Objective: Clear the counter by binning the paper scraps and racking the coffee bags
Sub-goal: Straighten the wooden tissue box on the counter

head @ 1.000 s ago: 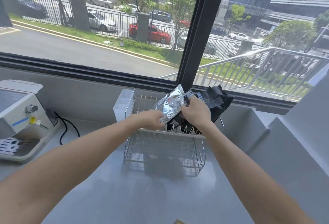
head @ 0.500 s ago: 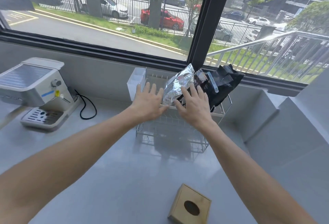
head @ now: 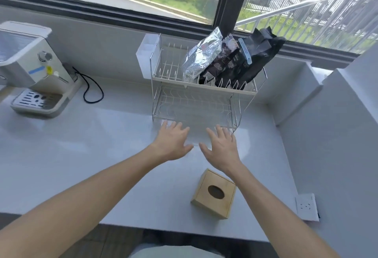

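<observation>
A two-tier wire rack [head: 204, 89] stands at the back of the white counter [head: 102, 145]. In its upper tier lean a crinkled silver foil coffee bag [head: 201, 56] and, to its right, black coffee bags [head: 247, 59]. My left hand [head: 172, 142] and my right hand [head: 222, 147] hover side by side over the counter just in front of the rack's base, palms down, fingers spread, holding nothing. No paper scraps show on the counter.
A white coffee machine [head: 30, 67] with a black cable [head: 92, 87] sits at the left. A wooden tissue box [head: 213, 193] lies near the front edge, under my right forearm. A white cutlery holder [head: 146, 57] hangs on the rack's left end. A wall socket [head: 305, 206] is at the right.
Both hands let go of the silver bag, which stays leaning in the rack, and drew back toward me to the counter in front of the rack. The view tilted downward.
</observation>
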